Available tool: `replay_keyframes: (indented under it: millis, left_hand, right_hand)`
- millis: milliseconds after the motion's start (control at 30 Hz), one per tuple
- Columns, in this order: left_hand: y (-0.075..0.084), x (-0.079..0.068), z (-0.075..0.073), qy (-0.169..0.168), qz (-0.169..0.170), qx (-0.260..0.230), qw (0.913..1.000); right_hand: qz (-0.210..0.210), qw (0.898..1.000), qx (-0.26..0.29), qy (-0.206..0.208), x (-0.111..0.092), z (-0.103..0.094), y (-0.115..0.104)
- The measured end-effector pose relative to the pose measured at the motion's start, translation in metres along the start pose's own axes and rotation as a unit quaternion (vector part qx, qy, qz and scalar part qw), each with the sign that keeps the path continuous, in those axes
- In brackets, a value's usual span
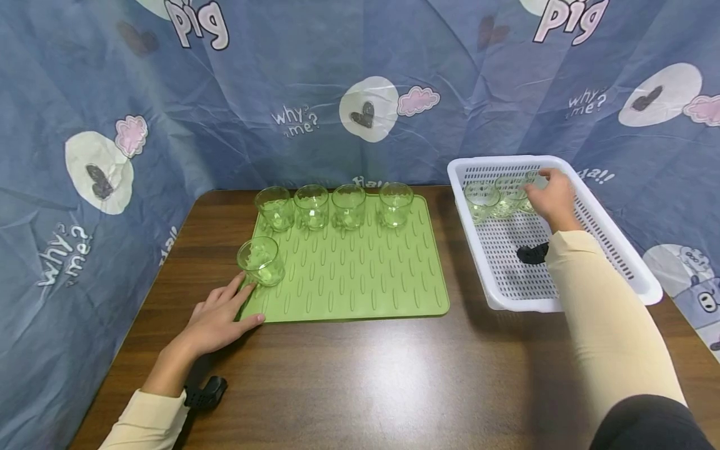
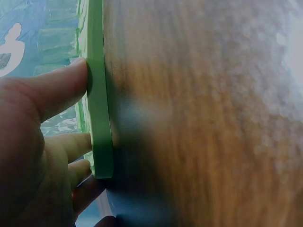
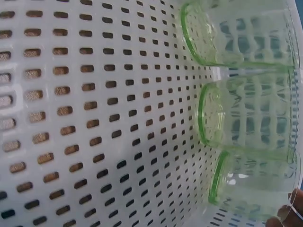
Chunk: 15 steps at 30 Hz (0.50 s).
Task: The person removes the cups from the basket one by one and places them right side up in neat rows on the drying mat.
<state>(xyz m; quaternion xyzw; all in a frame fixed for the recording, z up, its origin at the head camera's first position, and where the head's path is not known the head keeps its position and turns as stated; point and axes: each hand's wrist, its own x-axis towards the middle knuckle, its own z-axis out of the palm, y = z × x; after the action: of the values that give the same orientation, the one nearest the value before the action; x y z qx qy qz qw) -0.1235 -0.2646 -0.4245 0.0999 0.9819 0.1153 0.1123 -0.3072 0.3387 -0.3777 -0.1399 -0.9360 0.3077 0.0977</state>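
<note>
Against the back wall of the white basket stand three clear green-tinted glasses, among them a left glass (image 1: 482,200) and a middle glass (image 3: 246,113). My right hand (image 1: 554,199) pinches the rim of the rightmost glass (image 3: 255,189); its fingertips show at that rim in the right wrist view. My left hand (image 1: 222,315) rests with spread fingers on the front left corner of the green drying mat (image 1: 360,269), its thumb at the mat's edge. Just beyond those fingers sits one glass (image 1: 261,261) on the mat.
Several more glasses, such as the one at the right end (image 1: 395,205), line the mat's back edge. The white perforated basket (image 1: 495,290) stands right of the mat on the brown wooden table (image 1: 360,375). A blue printed cloth (image 1: 236,112) hangs behind.
</note>
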Motion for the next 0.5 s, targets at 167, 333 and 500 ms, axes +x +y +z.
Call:
replay_keyframes:
  millis: [167,333,500]
  left_hand:
    - [-0.0006,-0.0001,-0.0007,0.002,0.002,0.002,1.0]
    - [-0.0009,0.0005,0.0002,-0.001,0.002,0.0,1.0]
    - [-0.0007,0.0,0.0002,-0.002,0.001,0.0,1.0]
  right_hand:
    - [0.012,0.999,-0.027,0.04,0.0025,-0.0036,0.0028]
    - [0.018,0.999,-0.03,0.032,0.0049,-0.0037,0.005]
    - [0.0,0.997,-0.076,0.013,0.0069,-0.005,0.0042]
